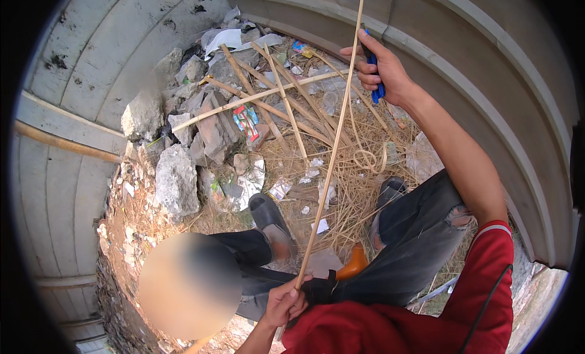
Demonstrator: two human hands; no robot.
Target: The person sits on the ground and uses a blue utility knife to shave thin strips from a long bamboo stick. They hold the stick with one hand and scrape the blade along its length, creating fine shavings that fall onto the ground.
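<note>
While the left hand pinches the pale strip near its lower end, the strip slants up above the ground. Right hand: fingers curled around a blue-handled tool; contact with strip unclear. Toward the ground's far edge, beside rocks: red-and-green wrapper, print illegible.

Long pale strip in left hand, blue-handled tool in right hand.

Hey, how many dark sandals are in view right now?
2. One sandal is on the left foot, left of the long pale strip; the other sandal is on the right foot, right of that strip. The blurred patch may hide more.
</note>
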